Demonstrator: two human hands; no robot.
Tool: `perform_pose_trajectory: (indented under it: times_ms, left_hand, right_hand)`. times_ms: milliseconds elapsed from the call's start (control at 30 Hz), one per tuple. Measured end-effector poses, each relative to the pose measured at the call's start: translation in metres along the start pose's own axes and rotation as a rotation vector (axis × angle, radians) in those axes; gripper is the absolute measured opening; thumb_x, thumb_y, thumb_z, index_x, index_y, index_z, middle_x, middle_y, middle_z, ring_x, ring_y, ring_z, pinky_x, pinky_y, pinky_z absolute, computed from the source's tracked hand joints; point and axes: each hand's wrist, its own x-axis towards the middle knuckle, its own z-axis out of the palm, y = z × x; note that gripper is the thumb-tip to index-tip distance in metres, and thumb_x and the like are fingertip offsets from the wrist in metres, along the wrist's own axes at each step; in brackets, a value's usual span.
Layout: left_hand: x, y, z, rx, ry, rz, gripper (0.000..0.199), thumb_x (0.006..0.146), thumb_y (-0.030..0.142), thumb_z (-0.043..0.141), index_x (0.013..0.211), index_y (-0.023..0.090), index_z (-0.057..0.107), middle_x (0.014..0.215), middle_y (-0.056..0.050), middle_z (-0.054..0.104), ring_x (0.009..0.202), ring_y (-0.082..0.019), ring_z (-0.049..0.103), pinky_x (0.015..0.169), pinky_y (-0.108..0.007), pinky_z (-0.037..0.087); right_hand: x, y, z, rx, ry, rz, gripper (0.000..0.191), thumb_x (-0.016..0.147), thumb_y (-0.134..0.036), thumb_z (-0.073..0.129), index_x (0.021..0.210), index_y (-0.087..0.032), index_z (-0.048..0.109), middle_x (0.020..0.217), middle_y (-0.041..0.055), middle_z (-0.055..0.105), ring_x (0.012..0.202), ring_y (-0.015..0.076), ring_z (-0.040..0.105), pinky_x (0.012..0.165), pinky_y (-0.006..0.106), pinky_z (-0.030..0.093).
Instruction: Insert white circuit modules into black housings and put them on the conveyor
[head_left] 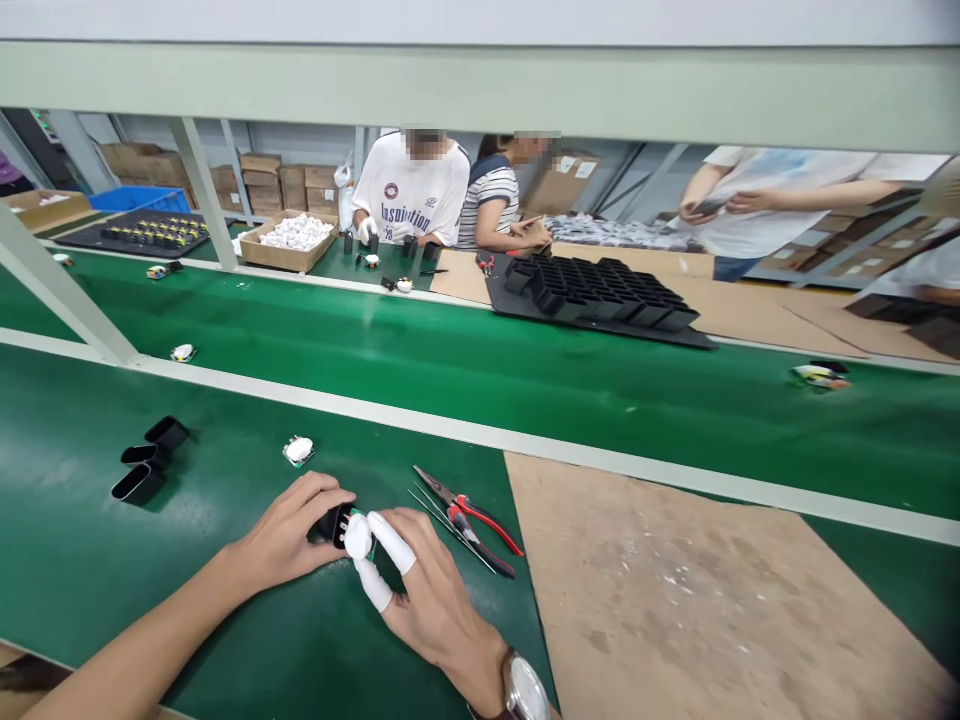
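Observation:
My left hand [296,530] is closed around a small black housing [328,526], whose open end faces right. White covers sit on the thumb and index finger of my right hand [420,580], which pinches a white-topped circuit board [358,537] at the housing's mouth. A green edge of the board shows beside the white part. Another white-topped board [299,450] lies just beyond my left hand. Red-handled pliers [459,508] and thin metal tweezers [450,528] rest to the right of my hands. Several black housings [141,481] lie at the left.
Brown cardboard [697,590] covers the bench at right. Beyond a pale rail [420,425] runs a green belt [450,350] carrying a few boards. Across it, people work near a black tray [600,290] and a box of white parts [289,255].

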Motion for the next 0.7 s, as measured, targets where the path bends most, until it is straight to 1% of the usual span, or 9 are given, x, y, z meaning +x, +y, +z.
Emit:
perform_pose_trajectory:
  times_ms: [200,333,500,700]
  left_hand:
    - [-0.0007,0.001,0.0009,0.038,-0.014,0.0,0.045,0.099,0.029,0.073,0.14,0.021,0.055,0.122,-0.014,0.064,0.107,-0.026,0.067,0.092,-0.04,0.06]
    - [-0.0014,-0.0002,0.0016,0.059,-0.026,-0.005,0.046,0.099,0.029,0.072,0.141,0.02,0.055,0.123,-0.014,0.064,0.108,-0.027,0.067,0.092,-0.041,0.06]
    - [-0.0009,-0.0009,0.0028,0.045,-0.004,-0.001,0.049,0.097,0.029,0.075,0.142,0.021,0.057,0.12,-0.013,0.064,0.107,-0.026,0.068,0.091,-0.04,0.061]
    - [-0.0001,0.0004,0.0041,0.05,-0.016,-0.006,0.049,0.097,0.026,0.074,0.142,0.022,0.057,0.119,-0.012,0.063,0.106,-0.026,0.067,0.09,-0.039,0.06]
  right_hand:
    - [0.0034,-0.0029,-0.0024,-0.002,-0.019,0.009,0.067,0.098,-0.007,0.06,0.159,-0.018,0.036,0.125,0.0161,0.067,0.115,0.0308,0.064,0.093,0.047,0.062]
    - [0.0029,-0.0021,-0.0001,-0.007,-0.034,0.029,0.071,0.097,-0.007,0.059,0.162,-0.019,0.033,0.126,0.0161,0.066,0.114,0.0309,0.063,0.093,0.048,0.062]
    - [0.0043,-0.001,0.0009,-0.006,-0.046,0.038,0.075,0.098,-0.008,0.061,0.165,-0.019,0.028,0.126,0.0159,0.065,0.113,0.0312,0.062,0.093,0.049,0.061]
    - [0.004,-0.0015,-0.0002,-0.016,-0.098,0.064,0.071,0.099,-0.009,0.06,0.163,-0.016,0.03,0.127,0.0166,0.065,0.113,0.0311,0.06,0.093,0.049,0.061]
